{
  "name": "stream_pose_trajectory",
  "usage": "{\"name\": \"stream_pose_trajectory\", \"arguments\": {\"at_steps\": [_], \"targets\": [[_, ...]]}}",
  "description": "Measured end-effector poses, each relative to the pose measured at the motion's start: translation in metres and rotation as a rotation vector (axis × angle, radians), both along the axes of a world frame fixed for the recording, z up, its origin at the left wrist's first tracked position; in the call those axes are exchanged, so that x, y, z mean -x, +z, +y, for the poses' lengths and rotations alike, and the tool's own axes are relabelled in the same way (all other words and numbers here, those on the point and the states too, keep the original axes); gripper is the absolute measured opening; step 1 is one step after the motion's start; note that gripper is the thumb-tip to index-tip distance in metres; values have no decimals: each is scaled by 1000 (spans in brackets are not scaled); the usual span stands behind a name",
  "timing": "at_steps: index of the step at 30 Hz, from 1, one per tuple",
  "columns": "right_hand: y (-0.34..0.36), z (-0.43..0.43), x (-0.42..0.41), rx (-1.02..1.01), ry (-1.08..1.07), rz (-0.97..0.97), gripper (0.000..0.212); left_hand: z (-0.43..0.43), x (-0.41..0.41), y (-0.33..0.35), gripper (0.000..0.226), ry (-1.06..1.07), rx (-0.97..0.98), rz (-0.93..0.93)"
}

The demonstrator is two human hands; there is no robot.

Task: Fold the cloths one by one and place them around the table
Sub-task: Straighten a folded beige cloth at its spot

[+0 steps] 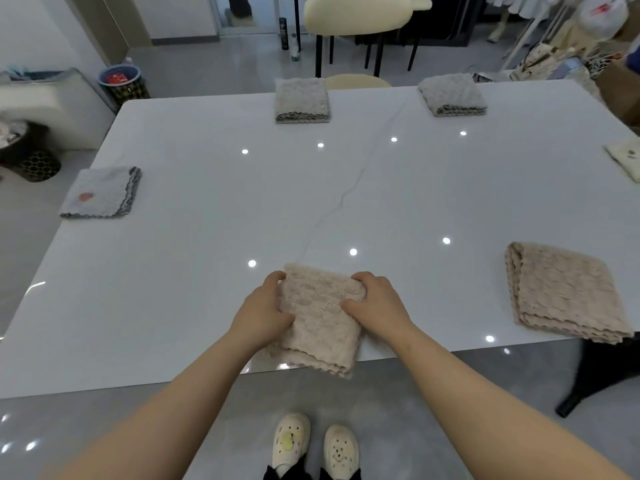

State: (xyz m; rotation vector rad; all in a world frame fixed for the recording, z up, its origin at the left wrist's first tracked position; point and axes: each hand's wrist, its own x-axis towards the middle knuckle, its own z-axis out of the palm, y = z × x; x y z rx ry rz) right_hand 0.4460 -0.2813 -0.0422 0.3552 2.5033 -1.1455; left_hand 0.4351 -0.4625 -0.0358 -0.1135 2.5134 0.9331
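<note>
A glossy white table [207, 271] fills a room with a grey floor [52, 427]. A cream chair [356, 12] stands beyond its far side and a patterned basket [123, 83] sits off to the far left.

Folded cloths lie spaced along the edges, which reads as one per seat:
- a far-left cloth [302, 100] and a far-right cloth [452, 95] along the far edge
- a grey cloth [102, 192] at the left edge
- a cream cloth [625, 161] at the right edge, partly out of view
- a second beige cloth [568, 292] at the near right

The beige cloth [320, 317] in hand lies at the middle of the near edge, folded into a thick square, with its scalloped near hem hanging just over the table's rim. The left hand [263, 308] grips its left side and the right hand [375, 299] its right side. On both, the fingers curl over the far corners and the thumbs lie on top. Holding both sides this way probably keeps the layers stacked and lets the person square the cloth to the edge.

This looks like the last setting-down. What likely remains is to nudge the cloth fully onto the table and let go.
</note>
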Motion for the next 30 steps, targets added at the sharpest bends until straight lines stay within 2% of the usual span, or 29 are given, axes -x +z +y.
{"name": "stream_pose_trajectory", "arguments": {"at_steps": [4,6,8,11,13,15,18,21,23,26,28,30], "targets": [[0,0,-4,-10,-21,-20,27,-3,11,3,57,-43,46,83],[-1,-1,-6,-23,-33,0,28,-4,12,2,55,-46,43,85],[-2,-3,-6,-16,-45,32,40,-7,12,0,53,-18,123,53],[-1,-6,-7,-3,-17,47,47,-13,11,-2,44,26,280,-105],[0,-6,-6,-9,1,32,41,-14,11,-4,30,15,245,-158],[0,-6,-5,-31,23,12,27,-13,15,-5,19,-24,218,-122],[-2,-6,-6,-57,35,-10,12,-11,24,-4,29,-65,193,23],[-1,-6,-8,-45,20,-10,20,-9,24,-1,41,-25,248,99],[0,-6,-7,-19,-6,8,23,-9,18,3,53,97,248,112],[0,-7,-6,18,-34,27,39,-14,2,2,69,289,126,3],[-1,-8,-6,17,-32,37,42,-17,-7,-3,70,333,21,-105],[-3,-10,-6,10,-14,44,39,-16,-11,-2,67,322,-54,-131]]}}
